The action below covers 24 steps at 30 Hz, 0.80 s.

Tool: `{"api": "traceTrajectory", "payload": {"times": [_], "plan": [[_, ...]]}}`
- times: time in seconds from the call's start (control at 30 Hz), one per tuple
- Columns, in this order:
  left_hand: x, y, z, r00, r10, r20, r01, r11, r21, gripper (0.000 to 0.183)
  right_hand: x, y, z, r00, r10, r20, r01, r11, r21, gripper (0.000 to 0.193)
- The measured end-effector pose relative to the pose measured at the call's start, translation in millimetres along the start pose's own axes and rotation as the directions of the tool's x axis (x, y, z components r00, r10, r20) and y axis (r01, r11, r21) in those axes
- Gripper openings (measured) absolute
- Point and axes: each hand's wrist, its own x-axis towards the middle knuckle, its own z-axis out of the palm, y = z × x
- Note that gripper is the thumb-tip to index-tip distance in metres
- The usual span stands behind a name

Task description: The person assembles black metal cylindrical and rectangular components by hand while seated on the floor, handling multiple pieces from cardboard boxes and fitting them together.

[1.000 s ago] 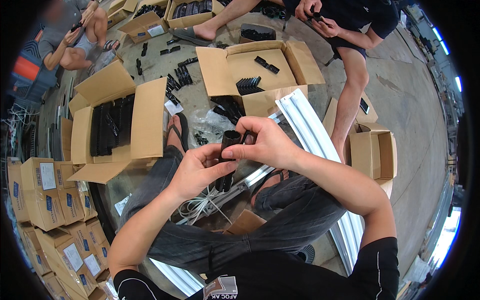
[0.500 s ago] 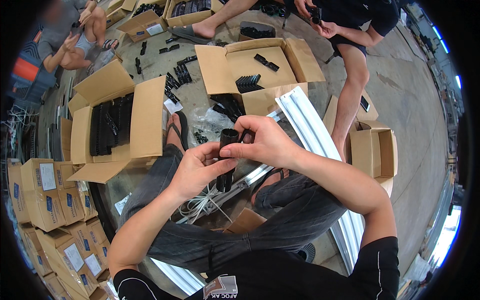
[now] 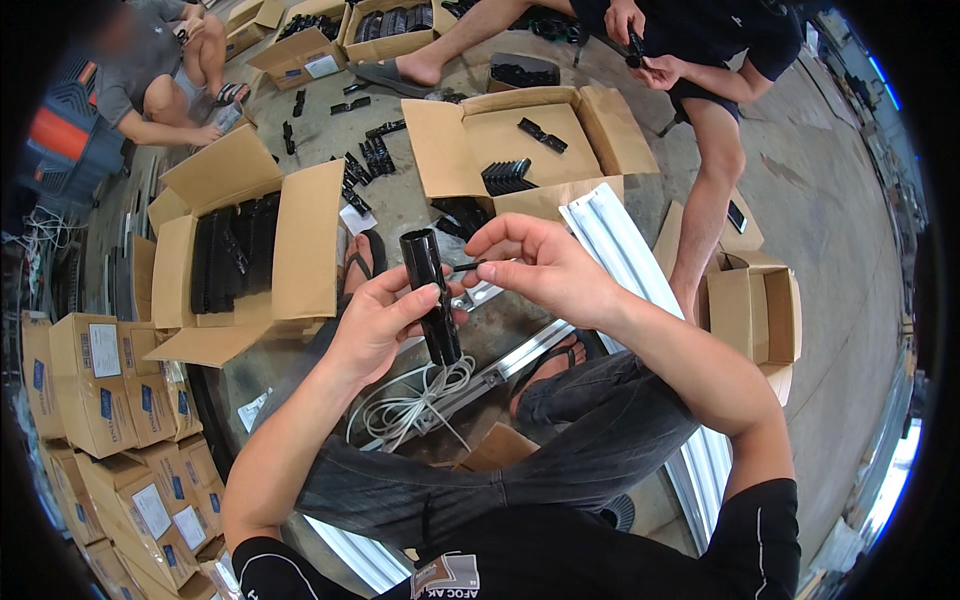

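Observation:
A glossy black tube (image 3: 432, 298) with an open upper end stands slightly tilted in my left hand (image 3: 382, 318), the thumb across its front and the fingers behind it. To its right, my right hand (image 3: 545, 268) pinches a small thin black piece (image 3: 467, 267) between thumb and forefinger. That piece points at the tube's side; whether its tip touches the tube I cannot tell. Below both hands, a coil of white cable (image 3: 415, 402) lies on the floor beside a metal rail (image 3: 510, 358).
An open carton (image 3: 308, 245) of black parts stands at left, another carton (image 3: 530, 110) with a few black parts ahead. White panels (image 3: 640, 290) lie at right near a small open box (image 3: 750, 305). Stacked cartons (image 3: 95, 390) fill the left side. Two people sit ahead, one holding a black part (image 3: 635, 48).
My hands have moved apart. The tube has shifted left with my left hand, and my right hand has drawn off it with the small piece. The person at far left has lowered a hand.

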Motion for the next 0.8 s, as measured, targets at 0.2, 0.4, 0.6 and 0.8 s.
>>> {"api": "traceTrajectory", "payload": {"times": [0.2,0.4,0.6,0.8], "plan": [[0,-3,10,0.999,0.050,-0.019,-0.049,0.997,0.065,0.039,-1,7,3,0.999,-0.034,0.027,0.030,0.991,0.127,0.015],[4,-8,12,0.979,0.203,-0.013,-0.199,0.970,0.141,0.038,-3,5,7,0.996,0.085,-0.032,-0.074,0.964,0.255,0.018],[0,-6,25,0.956,0.294,-0.007,-0.285,0.929,0.236,0.042,-4,5,13,0.985,0.167,-0.034,-0.150,0.943,0.296,0.012],[-3,-7,24,0.920,0.390,-0.023,-0.342,0.832,0.437,0.041,-5,9,13,0.970,0.242,-0.002,-0.220,0.889,0.401,0.012]]}}
